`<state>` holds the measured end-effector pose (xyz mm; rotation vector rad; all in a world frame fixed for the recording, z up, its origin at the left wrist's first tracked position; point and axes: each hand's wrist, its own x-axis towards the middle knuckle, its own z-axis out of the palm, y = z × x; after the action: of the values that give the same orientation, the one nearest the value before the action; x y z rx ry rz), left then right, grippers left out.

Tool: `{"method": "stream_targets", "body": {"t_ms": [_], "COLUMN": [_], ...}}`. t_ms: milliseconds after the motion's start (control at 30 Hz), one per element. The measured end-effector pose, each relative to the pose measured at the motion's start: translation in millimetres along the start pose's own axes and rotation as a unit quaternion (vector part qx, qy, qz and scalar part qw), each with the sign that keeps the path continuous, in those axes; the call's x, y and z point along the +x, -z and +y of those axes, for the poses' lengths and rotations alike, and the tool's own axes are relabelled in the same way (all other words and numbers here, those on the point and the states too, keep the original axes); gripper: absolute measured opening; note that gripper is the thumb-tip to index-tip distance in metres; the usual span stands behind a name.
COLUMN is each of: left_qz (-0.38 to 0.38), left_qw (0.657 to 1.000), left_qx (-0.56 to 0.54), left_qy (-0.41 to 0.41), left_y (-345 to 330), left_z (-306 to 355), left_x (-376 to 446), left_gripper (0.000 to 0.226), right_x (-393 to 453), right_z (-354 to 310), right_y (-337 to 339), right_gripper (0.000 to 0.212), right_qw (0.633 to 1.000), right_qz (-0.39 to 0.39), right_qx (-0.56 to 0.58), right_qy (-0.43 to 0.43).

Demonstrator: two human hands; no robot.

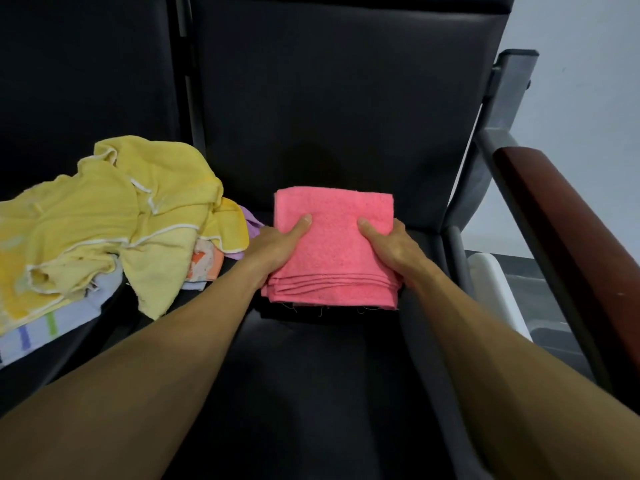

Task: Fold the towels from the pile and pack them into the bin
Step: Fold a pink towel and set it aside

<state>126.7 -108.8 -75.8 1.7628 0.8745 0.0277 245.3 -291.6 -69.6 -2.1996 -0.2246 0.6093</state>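
Black padded seat point(311, 375) with matching backrest point(329, 98), centre. A second black seat back point(86, 64) adjoins it at left, separated by a dark upright bar point(188, 81). At right, a grey metal frame point(509, 98) carries a reddish-brown armrest point(568, 216). Beyond the frame, a pale wall point(588, 81); below the armrest, a white object point(498, 289), unidentifiable.

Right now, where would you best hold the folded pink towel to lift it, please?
By its two side edges, one hand from each side, as the left hand and right hand grip the pink towel: stacked layers open along the near edge, so pinching the sides probably keeps them together.
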Motion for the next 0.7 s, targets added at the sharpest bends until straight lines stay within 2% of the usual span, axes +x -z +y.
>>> {"method": "stream_targets", "body": {"t_ms": [67, 133, 200, 233, 300, 367, 433, 533, 700], "left_qz": [-0.033, -0.057, -0.066, -0.068, -0.071, -0.077, -0.102, -0.126, -0.148], "left_qw": [0.999, 0.997, 0.995, 0.995, 0.996, 0.994, 0.985, 0.968, 0.951], "left_qx": [0.024, 0.049, 0.064, 0.064, 0.021, -0.053, -0.122, -0.197, -0.253], "left_qy": [0.002, 0.006, 0.022, 0.028, 0.04, 0.052, 0.068, 0.088, 0.099], "left_y": [2.7, 6.7, 9.0, 9.5, 10.9, 8.3, 6.2, 7.9, 16.2], "left_z": [0.7, 4.1, 1.2, -0.6, 6.2, 13.2, 11.3, 7.3, 1.7], "left_x": [-7.8, -12.5, -5.3, -0.3, -8.9, -20.3, -20.4, -31.3, -51.7], "left_gripper": [0.099, 0.127, 0.155, 0.158, 0.14, 0.094, 0.063, 0.052, 0.059], "right_x": [11.0, 2.0, -11.1, -15.2, -18.0, -22.4, -26.5, -38.4, -61.1], "right_z": [9.9, 4.8, -1.0, -1.6, 0.8, -1.0, -1.7, -5.4, -14.1], "right_y": [1.4, 4.3, 5.8, 6.0, 6.3, 4.9, 4.1, 6.2, 14.0], "right_gripper": [0.127, 0.117, 0.088, 0.07, 0.051, 0.049, 0.048, 0.042, 0.054], "right_qw": [1.0, 0.999, 0.997, 0.995, 0.994, 0.993, 0.99, 0.982, 0.973], "right_qz": [-0.013, -0.024, -0.035, -0.041, -0.045, -0.037, -0.035, -0.062, -0.084], "right_qx": [0.007, 0.031, 0.061, 0.072, 0.077, 0.089, 0.119, 0.151, 0.191], "right_qy": [-0.005, -0.024, -0.042, -0.052, -0.065, -0.065, -0.074, -0.091, -0.102]}}
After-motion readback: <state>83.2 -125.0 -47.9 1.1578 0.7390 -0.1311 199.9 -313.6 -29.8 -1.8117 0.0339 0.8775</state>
